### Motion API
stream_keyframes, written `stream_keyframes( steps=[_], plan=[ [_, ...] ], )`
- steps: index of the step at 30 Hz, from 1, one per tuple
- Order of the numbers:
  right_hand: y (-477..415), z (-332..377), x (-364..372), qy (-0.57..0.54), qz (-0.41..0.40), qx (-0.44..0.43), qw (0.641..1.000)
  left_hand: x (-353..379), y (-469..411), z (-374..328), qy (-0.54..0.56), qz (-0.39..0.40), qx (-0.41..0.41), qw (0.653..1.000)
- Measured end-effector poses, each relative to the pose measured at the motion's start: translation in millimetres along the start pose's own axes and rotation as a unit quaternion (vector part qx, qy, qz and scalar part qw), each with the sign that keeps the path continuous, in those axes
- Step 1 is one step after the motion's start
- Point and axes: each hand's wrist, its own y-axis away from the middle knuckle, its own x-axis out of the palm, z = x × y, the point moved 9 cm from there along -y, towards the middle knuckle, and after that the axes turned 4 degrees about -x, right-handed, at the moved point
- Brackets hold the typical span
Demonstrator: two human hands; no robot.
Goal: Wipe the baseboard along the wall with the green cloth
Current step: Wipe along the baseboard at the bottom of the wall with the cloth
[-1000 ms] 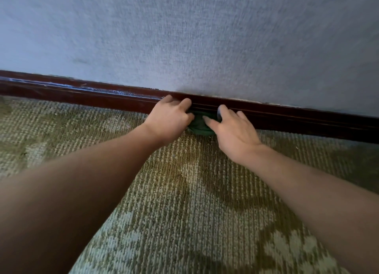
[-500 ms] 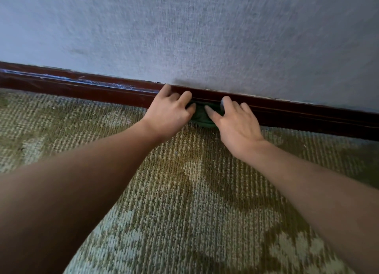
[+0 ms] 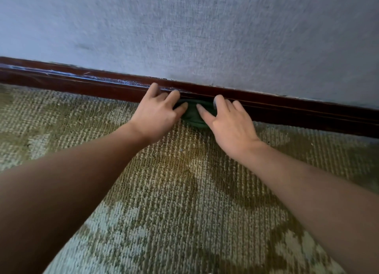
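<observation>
Head view: at centre frame, a bunched dark-green fabric cloth is held against the lower face of the glossy red-brown wooden baseboard, just where it meets the patterned olive carpet. The cloth is pinched between thumb and forefinger of the left hand and of the right hand. A wiping pass is judged to be in hand; next, a steady sideways slide along the board is called for. The cloth is seen crumpled, soft and largely hidden.
</observation>
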Motion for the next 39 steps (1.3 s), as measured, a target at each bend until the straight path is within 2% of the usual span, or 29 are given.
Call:
stream_keyframes(
  steps=[7, 16, 20, 24, 28, 33, 35, 37, 39],
  plan=[
    [-16, -2, -25, 0.01, -0.038, 0.011, 0.999, -18, -6, 27, -0.006, -0.031, -0.037, 0.999],
    [-20, -2, -12, -0.092, 0.013, 0.054, 0.994, -7, -6, 30, 0.023, 0.016, -0.063, 0.998],
    [-19, -3, -10, -0.108, 0.019, 0.059, 0.992, -10, -7, 29, 0.035, 0.019, -0.056, 0.998],
    [-17, 2, -8, -0.065, 0.014, 0.032, 0.997, -7, -2, 18, -0.018, 0.014, -0.013, 1.0],
    [-16, 0, -7, -0.049, 0.003, 0.055, 0.997, -1, -2, 15, -0.037, 0.008, 0.004, 0.999],
    [-19, 3, 4, -0.059, 0.01, 0.049, 0.997, 3, 0, 18, -0.042, -0.014, -0.008, 0.999],
    [-22, 7, 9, -0.057, 0.024, 0.043, 0.997, 16, 0, 16, -0.045, 0.025, -0.007, 0.999],
    [-26, 14, 16, -0.056, 0.046, 0.051, 0.996, 41, 5, 21, -0.046, 0.122, -0.048, 0.99],
    [-28, 19, 20, -0.06, 0.055, 0.061, 0.995, 47, 9, 24, -0.042, 0.137, -0.081, 0.986]
  ],
)
